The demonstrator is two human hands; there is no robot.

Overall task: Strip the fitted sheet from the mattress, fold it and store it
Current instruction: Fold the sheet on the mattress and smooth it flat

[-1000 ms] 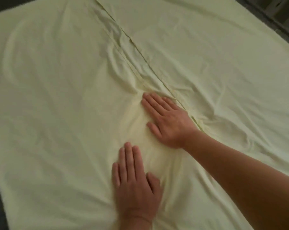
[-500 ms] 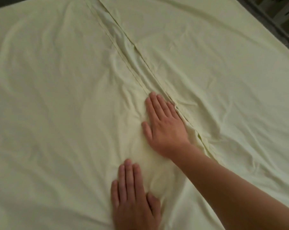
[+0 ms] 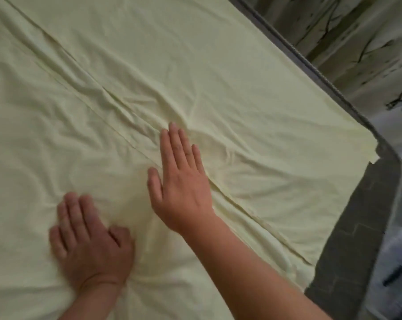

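A pale yellow-green fitted sheet (image 3: 253, 93) lies spread over the grey mattress (image 3: 356, 227), with two hemmed edges meeting in a diagonal line from upper left to lower right. My right hand (image 3: 181, 179) rests flat on the sheet with fingers together, right across that hem line. Lower left of it, my left hand (image 3: 89, 241) presses flat on the wrinkled cloth, palm down. Neither hand holds anything. The sheet's corner ends at the right, near the mattress edge.
The grey mattress edge with its piped border (image 3: 310, 65) runs diagonally at the upper right. Beyond it hangs a pale patterned fabric (image 3: 368, 54) with dark branch marks. A whitish patterned surface (image 3: 393, 273) shows at the lower right.
The view has swung right, bringing the mattress edge and sheet corner into sight. My right hand slid across the hem line, and my left hand shifted left along the cloth.
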